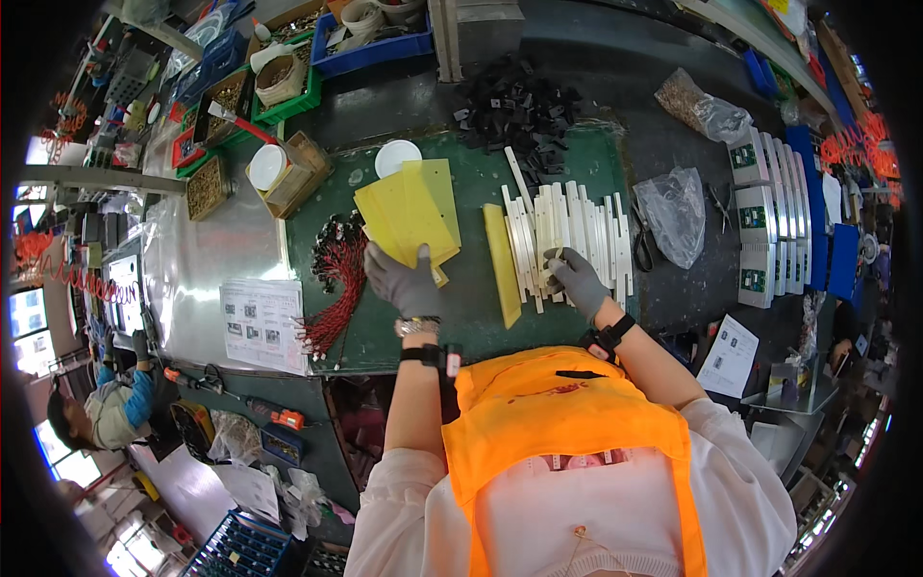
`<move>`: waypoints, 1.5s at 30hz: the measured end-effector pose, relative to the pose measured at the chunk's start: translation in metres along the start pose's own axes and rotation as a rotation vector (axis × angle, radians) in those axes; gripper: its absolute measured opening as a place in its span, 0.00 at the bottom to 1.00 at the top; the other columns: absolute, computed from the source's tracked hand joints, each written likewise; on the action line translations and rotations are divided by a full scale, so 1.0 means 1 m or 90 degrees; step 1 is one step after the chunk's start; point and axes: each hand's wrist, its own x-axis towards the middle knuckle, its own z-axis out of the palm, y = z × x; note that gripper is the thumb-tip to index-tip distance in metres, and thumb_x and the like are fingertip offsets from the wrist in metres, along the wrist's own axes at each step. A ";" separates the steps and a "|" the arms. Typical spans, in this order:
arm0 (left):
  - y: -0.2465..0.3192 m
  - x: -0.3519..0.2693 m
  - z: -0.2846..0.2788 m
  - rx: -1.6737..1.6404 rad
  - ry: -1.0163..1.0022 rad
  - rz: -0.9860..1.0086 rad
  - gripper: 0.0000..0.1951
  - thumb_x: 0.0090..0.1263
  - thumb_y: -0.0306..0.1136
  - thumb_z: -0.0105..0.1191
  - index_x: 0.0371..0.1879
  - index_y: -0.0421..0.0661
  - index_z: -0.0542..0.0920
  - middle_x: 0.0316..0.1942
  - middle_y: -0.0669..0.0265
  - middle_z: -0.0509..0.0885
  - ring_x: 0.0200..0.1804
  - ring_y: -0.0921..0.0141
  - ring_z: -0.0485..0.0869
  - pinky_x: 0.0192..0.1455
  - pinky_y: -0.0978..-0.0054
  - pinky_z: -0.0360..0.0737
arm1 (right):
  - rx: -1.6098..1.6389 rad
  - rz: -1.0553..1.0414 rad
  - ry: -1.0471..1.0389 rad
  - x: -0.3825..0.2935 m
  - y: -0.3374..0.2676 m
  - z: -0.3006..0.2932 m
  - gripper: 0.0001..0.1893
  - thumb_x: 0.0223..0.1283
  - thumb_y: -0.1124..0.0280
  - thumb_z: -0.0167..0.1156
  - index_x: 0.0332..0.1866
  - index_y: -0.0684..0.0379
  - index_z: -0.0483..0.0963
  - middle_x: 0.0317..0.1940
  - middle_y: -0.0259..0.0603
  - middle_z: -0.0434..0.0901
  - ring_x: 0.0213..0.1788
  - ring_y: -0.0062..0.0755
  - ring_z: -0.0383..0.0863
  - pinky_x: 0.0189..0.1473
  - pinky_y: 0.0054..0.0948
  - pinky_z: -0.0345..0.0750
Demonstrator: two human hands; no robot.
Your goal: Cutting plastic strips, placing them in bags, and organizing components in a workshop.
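Observation:
My left hand, in a grey glove, grips the near edge of several yellow sheets above the green mat. My right hand, also gloved, is over the near part of a row of pale metal bars, its fingertips pinched around something small and pale that is too small to name. A folded yellow sheet lies left of the bars. Red and black wires with connectors lie left of my left hand. Beyond the bars is a heap of black parts.
Scissors, pliers and a plastic bag lie to the right, near metal housings with circuit boards. Left are printed sheets, a wooden box and parts bins. A co-worker is at far left.

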 end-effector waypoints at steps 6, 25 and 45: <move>0.017 0.027 0.014 0.139 -0.117 -0.078 0.58 0.46 0.51 0.73 0.73 0.42 0.53 0.65 0.52 0.68 0.71 0.55 0.61 0.70 0.54 0.61 | -0.048 0.014 -0.033 0.000 -0.003 0.011 0.16 0.70 0.65 0.52 0.56 0.63 0.73 0.31 0.35 0.78 0.28 0.19 0.77 0.33 0.21 0.76; 0.040 -0.072 0.012 0.014 -0.492 0.174 0.40 0.63 0.43 0.62 0.72 0.47 0.57 0.58 0.49 0.72 0.55 0.51 0.79 0.54 0.56 0.79 | 0.054 -0.052 -0.057 -0.005 -0.011 0.012 0.16 0.72 0.70 0.50 0.60 0.66 0.71 0.42 0.39 0.80 0.37 0.23 0.81 0.38 0.21 0.78; -0.008 -0.018 0.023 0.132 -0.190 -0.229 0.60 0.48 0.50 0.71 0.75 0.46 0.43 0.71 0.52 0.57 0.71 0.53 0.60 0.69 0.54 0.65 | -0.016 0.066 -0.126 -0.020 -0.034 0.011 0.14 0.63 0.61 0.62 0.36 0.64 0.77 0.20 0.36 0.79 0.20 0.22 0.76 0.24 0.22 0.73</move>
